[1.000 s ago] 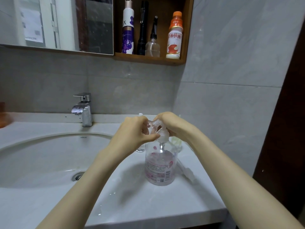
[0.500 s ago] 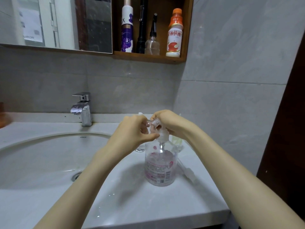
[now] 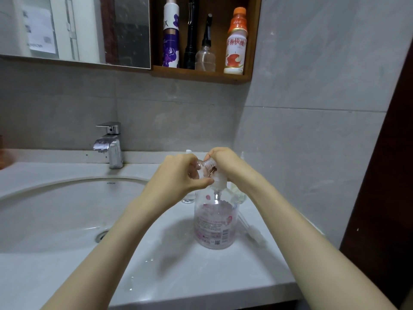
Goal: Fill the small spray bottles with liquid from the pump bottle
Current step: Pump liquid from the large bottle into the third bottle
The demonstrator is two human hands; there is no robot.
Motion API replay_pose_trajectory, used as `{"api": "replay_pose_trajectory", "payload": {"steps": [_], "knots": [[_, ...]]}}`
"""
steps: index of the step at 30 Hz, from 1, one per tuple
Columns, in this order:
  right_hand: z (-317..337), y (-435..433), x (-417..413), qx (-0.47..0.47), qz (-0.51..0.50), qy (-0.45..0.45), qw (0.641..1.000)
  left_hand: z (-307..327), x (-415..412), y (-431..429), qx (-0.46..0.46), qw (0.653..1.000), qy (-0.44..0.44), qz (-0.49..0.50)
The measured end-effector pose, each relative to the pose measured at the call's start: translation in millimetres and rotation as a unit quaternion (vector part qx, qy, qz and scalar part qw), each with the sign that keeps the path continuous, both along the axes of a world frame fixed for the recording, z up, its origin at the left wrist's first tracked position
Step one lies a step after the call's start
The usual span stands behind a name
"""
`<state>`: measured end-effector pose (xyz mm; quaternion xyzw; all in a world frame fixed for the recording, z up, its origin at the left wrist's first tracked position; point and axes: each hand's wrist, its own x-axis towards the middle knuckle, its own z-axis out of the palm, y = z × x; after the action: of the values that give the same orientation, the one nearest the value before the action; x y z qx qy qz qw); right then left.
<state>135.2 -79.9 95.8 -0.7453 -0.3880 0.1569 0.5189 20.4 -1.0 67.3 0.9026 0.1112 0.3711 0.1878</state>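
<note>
Since the earlier frame almost nothing has moved: both hands stay together over the pump and the pump bottle stands in the same spot.

Nearest, two bare forearms reach in from the lower edge over the white surface (image 3: 201, 276), which carries a few water drops (image 3: 130, 285) at lower centre. The basin (image 3: 55, 211) sinks into it on the left. Right of centre the clear pump bottle (image 3: 214, 222) stands upright with a pink printed label. Just right of it a loose white spray top with its tube (image 3: 252, 233) lies flat.

Above the bottle, the left hand (image 3: 178, 173) has its grip closed round the small spray bottle (image 3: 206, 166), which is clear, tilted and held against the white pump head (image 3: 220, 183); the thumb tip touches that head. The right hand (image 3: 225, 162) curls its grip over the top of the pump head from the right side. Whether liquid is flowing cannot be told.

Behind the hands two more small bottles stand on the surface, one clear (image 3: 188, 198) to the left and one with yellowish liquid (image 3: 239, 195) to the right, both partly hidden. Farther back left is a chrome tap (image 3: 110, 144). At the top a wooden shelf (image 3: 201, 74) holds a purple and white can (image 3: 171, 34), a black torch (image 3: 191, 34), a clear bottle with a black nozzle (image 3: 205, 54) and an orange-capped drink bottle (image 3: 235, 43), beside a mirror (image 3: 67, 27).
</note>
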Motion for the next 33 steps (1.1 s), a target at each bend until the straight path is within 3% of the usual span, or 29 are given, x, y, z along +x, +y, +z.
{"api": "replay_pose_trajectory", "payload": {"steps": [21,29,33], "knots": [[-0.6,-0.6,0.9,-0.013,0.022,-0.003,1.000,-1.3,-0.4,-0.2,-0.004,1.000,-0.009,-0.007],[2.6,-7.3,-3.7,-0.044,0.004,-0.049,0.998,-5.8,1.0,1.3,-0.010,1.000,0.009,-0.017],[3.5,-5.9,-4.3,-0.039,0.007,-0.023,0.999,-1.9,1.4,-1.2,-0.013,1.000,0.010,-0.008]]}}
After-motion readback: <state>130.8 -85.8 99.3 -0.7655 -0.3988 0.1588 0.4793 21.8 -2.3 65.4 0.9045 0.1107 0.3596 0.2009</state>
